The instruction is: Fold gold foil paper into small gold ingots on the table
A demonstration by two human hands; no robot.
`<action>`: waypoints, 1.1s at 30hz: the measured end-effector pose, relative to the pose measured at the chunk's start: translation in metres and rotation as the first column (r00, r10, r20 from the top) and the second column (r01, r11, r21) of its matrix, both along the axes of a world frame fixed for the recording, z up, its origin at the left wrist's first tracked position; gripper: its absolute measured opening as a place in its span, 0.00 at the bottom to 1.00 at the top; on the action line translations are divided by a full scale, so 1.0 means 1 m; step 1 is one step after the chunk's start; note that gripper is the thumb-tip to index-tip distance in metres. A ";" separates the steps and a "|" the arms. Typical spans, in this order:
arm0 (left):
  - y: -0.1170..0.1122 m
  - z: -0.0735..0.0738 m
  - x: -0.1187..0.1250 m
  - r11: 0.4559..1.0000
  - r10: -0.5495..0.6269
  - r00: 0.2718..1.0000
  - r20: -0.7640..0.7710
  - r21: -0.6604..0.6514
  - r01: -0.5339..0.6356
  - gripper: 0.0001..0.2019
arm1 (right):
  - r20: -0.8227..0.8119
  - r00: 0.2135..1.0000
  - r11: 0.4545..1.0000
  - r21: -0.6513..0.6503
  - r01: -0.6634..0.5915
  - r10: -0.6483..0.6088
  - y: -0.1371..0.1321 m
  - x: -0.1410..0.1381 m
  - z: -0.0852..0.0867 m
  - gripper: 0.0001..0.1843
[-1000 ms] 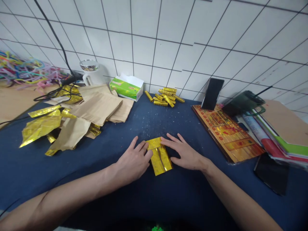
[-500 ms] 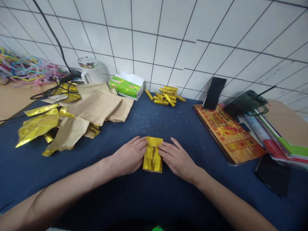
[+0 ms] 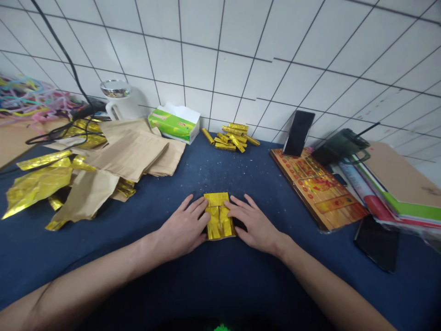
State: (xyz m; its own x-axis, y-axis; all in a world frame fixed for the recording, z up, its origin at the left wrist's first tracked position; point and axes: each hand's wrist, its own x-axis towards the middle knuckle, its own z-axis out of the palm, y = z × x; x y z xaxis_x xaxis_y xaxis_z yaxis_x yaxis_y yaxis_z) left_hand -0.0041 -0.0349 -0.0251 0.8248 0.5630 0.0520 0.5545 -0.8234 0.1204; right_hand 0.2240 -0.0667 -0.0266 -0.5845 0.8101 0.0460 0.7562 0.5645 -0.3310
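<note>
A folded piece of gold foil paper [image 3: 219,221] lies on the dark blue cloth, with a flap across its top and two panels meeting at a middle seam. My left hand [image 3: 184,225] rests along its left side, fingers stretched and slightly apart, fingertips touching the edge. On the other side, my right hand [image 3: 257,225] has its fingers spread, with some tips on the paper's right edge and the thumb side near the lower right corner. Both palms face down. Parts of the paper's side edges are hidden under the fingertips.
Rolled gold foil pieces [image 3: 236,137] lie by the tiled wall. Brown paper sheets [image 3: 134,149] and gold foil scraps [image 3: 37,181] sit left, near a tissue pack [image 3: 174,123] and a white mug [image 3: 124,105]. Rightward are a phone [image 3: 299,133], a decorated box [image 3: 320,193] and a dark cup [image 3: 344,146].
The camera view has shifted slightly. The foil's small left flap now lies differently, and its two panels look more even. My left fingers have spread a little and shifted along the edge.
</note>
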 end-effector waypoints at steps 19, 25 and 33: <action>0.003 0.005 -0.003 0.977 -0.005 0.998 0.056 -0.214 0.017 0.09 | -0.082 0.996 0.994 -0.106 0.020 -0.028 0.004 0.006 -0.003 0.08; 0.002 0.000 0.001 0.978 0.096 0.992 0.079 -0.192 -0.080 0.08 | -0.142 0.983 0.992 -0.070 0.107 -0.116 0.005 0.001 -0.006 0.09; 0.000 -0.005 0.007 0.964 0.235 0.960 0.153 -0.162 -0.210 0.08 | -0.184 0.955 0.972 -0.016 0.234 -0.233 0.003 -0.009 -0.011 0.07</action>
State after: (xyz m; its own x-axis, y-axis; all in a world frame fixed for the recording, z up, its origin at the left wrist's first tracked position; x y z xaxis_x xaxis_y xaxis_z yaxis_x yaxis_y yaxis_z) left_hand 0.0030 -0.0350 -0.0303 0.6639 0.7430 0.0853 0.6830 -0.6488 0.3356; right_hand 0.2149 -0.0637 -0.0380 -0.3600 0.9225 0.1391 0.7940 0.3813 -0.4734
